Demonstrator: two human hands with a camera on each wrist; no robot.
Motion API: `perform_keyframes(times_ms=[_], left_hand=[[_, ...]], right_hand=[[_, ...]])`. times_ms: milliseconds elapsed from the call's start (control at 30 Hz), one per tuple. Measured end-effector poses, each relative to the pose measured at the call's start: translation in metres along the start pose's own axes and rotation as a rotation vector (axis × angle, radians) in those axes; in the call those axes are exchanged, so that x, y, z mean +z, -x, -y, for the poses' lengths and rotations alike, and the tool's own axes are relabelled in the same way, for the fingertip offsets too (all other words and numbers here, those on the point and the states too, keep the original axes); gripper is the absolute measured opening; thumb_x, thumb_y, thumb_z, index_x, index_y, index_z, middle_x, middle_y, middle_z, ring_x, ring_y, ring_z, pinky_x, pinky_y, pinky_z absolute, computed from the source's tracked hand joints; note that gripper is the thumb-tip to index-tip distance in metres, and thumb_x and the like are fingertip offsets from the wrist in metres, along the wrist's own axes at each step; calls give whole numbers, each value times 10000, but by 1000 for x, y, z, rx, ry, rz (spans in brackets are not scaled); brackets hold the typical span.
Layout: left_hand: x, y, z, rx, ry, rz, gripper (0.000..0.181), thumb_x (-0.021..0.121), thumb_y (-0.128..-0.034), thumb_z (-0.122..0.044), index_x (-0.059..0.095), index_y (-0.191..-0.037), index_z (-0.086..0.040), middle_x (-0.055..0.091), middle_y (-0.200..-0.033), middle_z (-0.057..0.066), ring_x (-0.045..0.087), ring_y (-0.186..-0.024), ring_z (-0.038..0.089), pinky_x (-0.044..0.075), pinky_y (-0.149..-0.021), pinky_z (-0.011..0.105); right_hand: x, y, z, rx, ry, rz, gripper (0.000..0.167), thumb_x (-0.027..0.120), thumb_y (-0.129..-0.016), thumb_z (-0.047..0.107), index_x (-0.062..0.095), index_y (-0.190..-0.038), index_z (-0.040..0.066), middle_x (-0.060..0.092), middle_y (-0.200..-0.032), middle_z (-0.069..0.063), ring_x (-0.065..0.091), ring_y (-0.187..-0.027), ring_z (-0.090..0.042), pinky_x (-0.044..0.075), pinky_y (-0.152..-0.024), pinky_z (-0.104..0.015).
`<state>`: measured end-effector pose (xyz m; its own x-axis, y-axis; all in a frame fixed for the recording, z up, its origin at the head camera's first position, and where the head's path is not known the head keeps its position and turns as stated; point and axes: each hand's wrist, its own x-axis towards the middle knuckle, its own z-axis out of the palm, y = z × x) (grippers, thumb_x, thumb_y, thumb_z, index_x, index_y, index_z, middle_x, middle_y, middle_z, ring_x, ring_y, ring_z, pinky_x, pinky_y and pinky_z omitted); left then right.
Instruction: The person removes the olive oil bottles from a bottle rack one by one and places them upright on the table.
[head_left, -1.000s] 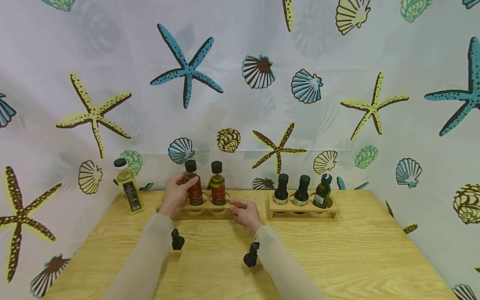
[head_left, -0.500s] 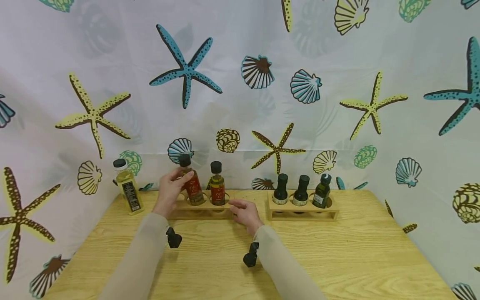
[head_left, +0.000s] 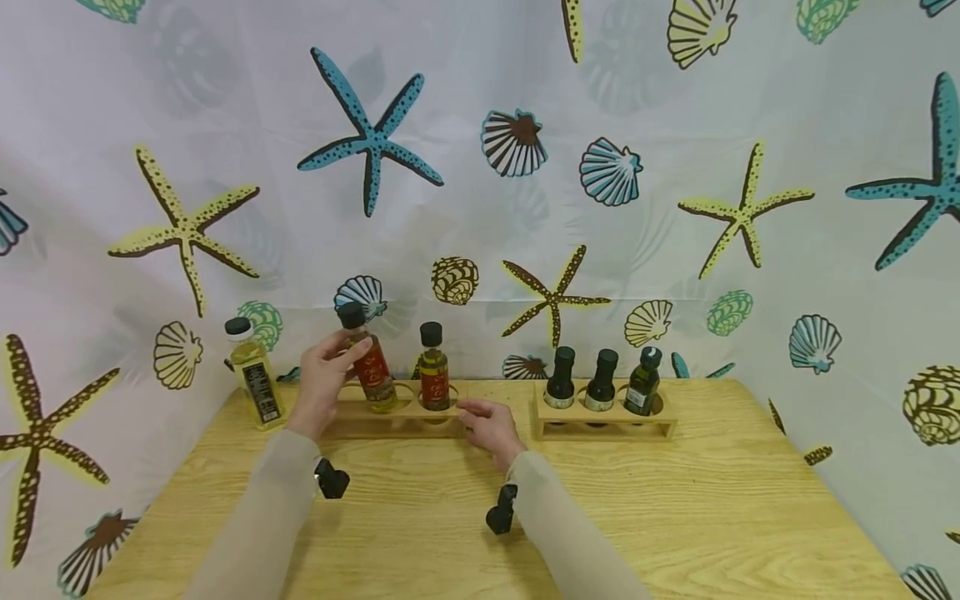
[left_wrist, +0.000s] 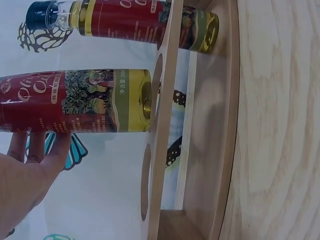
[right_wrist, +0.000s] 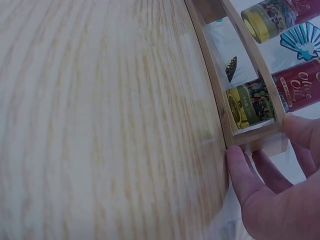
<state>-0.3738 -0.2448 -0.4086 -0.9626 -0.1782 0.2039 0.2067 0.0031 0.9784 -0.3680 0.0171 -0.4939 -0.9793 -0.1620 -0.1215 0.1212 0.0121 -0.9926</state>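
Observation:
My left hand (head_left: pixel 318 392) grips an olive oil bottle (head_left: pixel 373 371) with a red label and black cap. In the left wrist view this bottle's base (left_wrist: pixel 137 100) is out of the hole, just by the top board of the wooden bottle rack (left_wrist: pixel 162 140). The head view shows the bottle leaning, cap to the left. A second olive oil bottle (head_left: pixel 435 379) stands upright in the same rack's right-hand hole. At the rack's right end my right hand (head_left: pixel 491 427) holds the wood, thumb at the top board and fingers against the end, as the right wrist view shows.
Another wooden rack (head_left: pixel 607 429) to the right holds three dark bottles (head_left: pixel 602 383). A clear bottle of yellow oil (head_left: pixel 257 379) with a black label stands at the back left of the wooden table (head_left: pixel 420 517). A patterned curtain (head_left: pixel 465 217) hangs behind and at the sides.
My left hand has raised the olive oil bottle out of its hole and shifted it left, tilting it. The right hand stays at the rack's end.

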Motion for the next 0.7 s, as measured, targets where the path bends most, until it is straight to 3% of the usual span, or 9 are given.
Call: perform_keyframes(times_ms=[233, 467, 700], left_hand=[[-12, 4, -3, -11, 51, -40, 439, 763, -856, -339, 676, -1248, -161, 633, -1057, -84, 632, -947, 76, 549, -784, 233], [-23, 9, -5, -13, -48, -20, 461, 743, -861, -403, 664, -1274, -213, 629, -1087, -116, 626, -988, 49, 539, -802, 214], [-32, 15, -8, 17, -107, 3, 456, 724, -894, -348, 648, -1307, -168, 673, -1006, -154, 633, -969, 34, 516, -821, 188]], right_hand=[[-1, -2, -1, -1, 4, -5, 283, 604, -984, 152, 684, -1254, 124, 636, -1271, -94, 595, -1216, -280, 525, -957, -438], [-2, -3, -2, -2, 4, -4, 281, 607, -982, 152, 687, -1250, 128, 637, -1266, -89, 599, -1209, -275, 523, -959, -440], [0, -4, -3, -4, 2, -7, 279, 609, -980, 147, 690, -1247, 125, 637, -1272, -85, 607, -1197, -261, 526, -955, -437]])
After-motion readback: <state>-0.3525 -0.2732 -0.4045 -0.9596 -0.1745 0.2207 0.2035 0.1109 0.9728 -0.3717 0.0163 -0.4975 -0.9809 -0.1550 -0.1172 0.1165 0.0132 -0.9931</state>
